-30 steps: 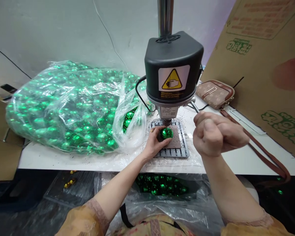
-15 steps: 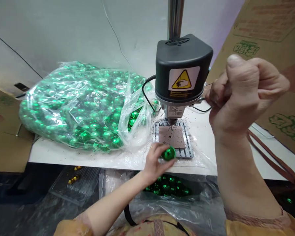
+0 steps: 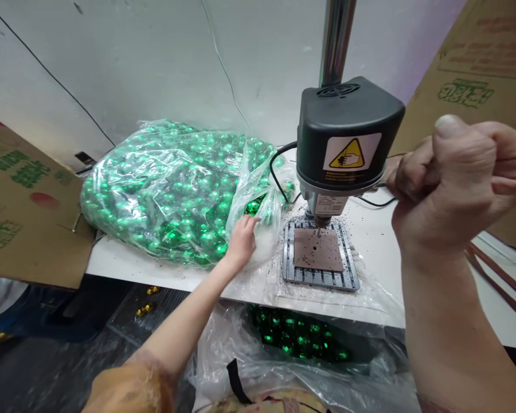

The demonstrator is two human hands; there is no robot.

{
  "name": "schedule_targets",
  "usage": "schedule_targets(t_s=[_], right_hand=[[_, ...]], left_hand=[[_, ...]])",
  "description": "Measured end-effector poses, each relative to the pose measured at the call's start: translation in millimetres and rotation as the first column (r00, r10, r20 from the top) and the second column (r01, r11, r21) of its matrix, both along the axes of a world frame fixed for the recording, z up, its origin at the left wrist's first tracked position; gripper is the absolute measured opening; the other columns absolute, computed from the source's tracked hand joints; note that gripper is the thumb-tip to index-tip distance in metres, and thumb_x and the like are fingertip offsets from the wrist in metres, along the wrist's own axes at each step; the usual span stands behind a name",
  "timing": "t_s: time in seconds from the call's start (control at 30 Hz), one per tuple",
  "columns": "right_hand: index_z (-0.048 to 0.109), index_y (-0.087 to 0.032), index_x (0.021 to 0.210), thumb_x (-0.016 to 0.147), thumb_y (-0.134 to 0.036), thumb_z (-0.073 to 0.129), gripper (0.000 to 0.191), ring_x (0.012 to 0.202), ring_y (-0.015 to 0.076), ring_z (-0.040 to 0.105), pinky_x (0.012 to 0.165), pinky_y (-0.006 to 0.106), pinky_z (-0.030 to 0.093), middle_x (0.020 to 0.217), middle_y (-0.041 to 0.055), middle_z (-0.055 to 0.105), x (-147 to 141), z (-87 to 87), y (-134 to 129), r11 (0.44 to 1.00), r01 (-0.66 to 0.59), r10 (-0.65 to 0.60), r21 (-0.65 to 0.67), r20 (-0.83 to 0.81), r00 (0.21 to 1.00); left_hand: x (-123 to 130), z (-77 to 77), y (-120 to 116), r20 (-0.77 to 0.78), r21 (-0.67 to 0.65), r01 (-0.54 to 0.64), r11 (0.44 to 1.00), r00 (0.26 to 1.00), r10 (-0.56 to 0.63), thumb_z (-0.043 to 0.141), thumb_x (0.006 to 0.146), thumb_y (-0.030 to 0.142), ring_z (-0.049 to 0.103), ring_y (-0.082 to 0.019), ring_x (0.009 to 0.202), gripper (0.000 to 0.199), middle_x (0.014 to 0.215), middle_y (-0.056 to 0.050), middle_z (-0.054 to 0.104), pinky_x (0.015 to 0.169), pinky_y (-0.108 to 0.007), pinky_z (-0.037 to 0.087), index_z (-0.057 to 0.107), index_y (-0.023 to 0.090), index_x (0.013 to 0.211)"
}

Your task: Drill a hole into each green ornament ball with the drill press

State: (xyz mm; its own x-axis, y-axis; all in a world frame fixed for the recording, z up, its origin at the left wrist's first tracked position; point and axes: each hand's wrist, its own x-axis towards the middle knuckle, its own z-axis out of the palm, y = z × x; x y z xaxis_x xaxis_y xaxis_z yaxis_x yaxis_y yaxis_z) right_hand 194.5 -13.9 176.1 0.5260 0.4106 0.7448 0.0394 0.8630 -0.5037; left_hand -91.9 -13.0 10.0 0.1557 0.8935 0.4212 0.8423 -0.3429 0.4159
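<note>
My left hand [image 3: 242, 244] is at the mouth of a large clear plastic bag [image 3: 184, 195] full of shiny green faceted balls. Its fingers reach toward a green ball [image 3: 253, 206] showing in the opening, and no ball is visible in the hand. My right hand [image 3: 451, 178] is closed in a fist around the lever of the drill press [image 3: 348, 137], most of which the fingers hide. Below the drill head, a brown square board [image 3: 318, 249] with a small dark hole lies on the slotted metal base [image 3: 352, 281]. Dark shavings are scattered over both.
An open plastic bag [image 3: 223, 344] with more green balls [image 3: 301, 338] lies below the table's front edge. Cardboard boxes stand at the left [image 3: 30, 201] and right [image 3: 468, 74]. A black cable [image 3: 275, 166] loops beside the drill. Some gold pieces [image 3: 145, 310] lie at lower left.
The green ball is gone from my left hand, which has moved from the drill base up and left to the bag's mouth. My right hand stays on the lever. The view has shifted left.
</note>
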Motion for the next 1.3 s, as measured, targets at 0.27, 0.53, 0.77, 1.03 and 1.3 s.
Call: schedule_targets(t_s=[0.27, 0.53, 0.77, 1.03, 1.3], right_hand=[[0.043, -0.023, 0.051, 0.088, -0.022, 0.069, 0.046, 0.036, 0.0093, 0.031, 0.041, 0.034, 0.024, 0.042, -0.0060, 0.036, 2.1, -1.4, -0.1, 1.000, -0.009, 0.008, 0.021, 0.005, 1.000], [0.041, -0.024, 0.051, 0.088, -0.021, 0.069, 0.047, 0.037, 0.0091, 0.032, 0.041, 0.035, 0.026, 0.043, -0.0061, 0.035, -0.1, -2.0, -0.9, 0.999, 0.001, 0.000, 0.041, -0.011, 1.000], [0.042, -0.022, 0.051, 0.089, -0.022, 0.068, 0.046, 0.037, 0.0071, 0.031, 0.042, 0.033, 0.025, 0.043, -0.0065, 0.035, 0.6, -2.2, -2.7, 1.000, -0.009, 0.008, 0.021, 0.004, 1.000], [0.043, -0.023, 0.052, 0.089, -0.028, 0.073, 0.047, 0.037, 0.0078, 0.029, 0.043, 0.034, 0.023, 0.043, -0.0069, 0.036, 2.1, -5.8, -2.4, 1.000, -0.016, 0.016, 0.006, -0.002, 1.000], [0.040, -0.024, 0.054, 0.088, -0.025, 0.072, 0.047, 0.037, 0.0084, 0.030, 0.042, 0.035, 0.023, 0.042, -0.0075, 0.035, 1.4, -6.2, -2.3, 0.999, -0.048, 0.049, 0.016, -0.019, 0.999]], left_hand=[[-12.8, 20.8, 67.1, 0.005, -0.230, -0.092, 0.969, 0.995, 0.096, 0.074, 0.074, 0.009, 0.065, -0.031, 0.095, 0.029, 0.096, -0.009, 0.062, 0.095, -0.044, 0.053, 0.078, 0.023, 0.100], [30.8, 45.3, 7.1, 0.873, -0.339, 0.325, 0.883, 0.459, 0.167, 0.070, 0.089, 0.071, 0.054, -0.013, 0.057, 0.057, 0.087, -0.004, 0.071, 0.053, -0.027, 0.042, 0.065, 0.025, 0.122], [67.4, 34.5, -11.3, 0.920, -0.360, 0.540, 0.760, 0.074, 0.384, 0.071, 0.092, 0.051, 0.077, -0.027, 0.101, 0.039, 0.109, -0.010, 0.077, 0.082, -0.041, 0.062, 0.065, 0.024, 0.119], [73.9, 16.4, -16.6, 0.918, -0.393, 0.427, 0.814, 0.234, 0.321, 0.096, 0.067, 0.056, 0.072, -0.019, 0.082, 0.062, 0.097, -0.003, 0.074, 0.070, -0.033, 0.060, 0.063, 0.023, 0.109], [87.7, -2.3, 0.3, 0.914, -0.336, 0.366, 0.868, 0.349, 0.207, 0.096, 0.067, 0.048, 0.073, -0.021, 0.094, 0.063, 0.104, -0.006, 0.078, 0.086, -0.035, 0.056, 0.070, 0.020, 0.117]])
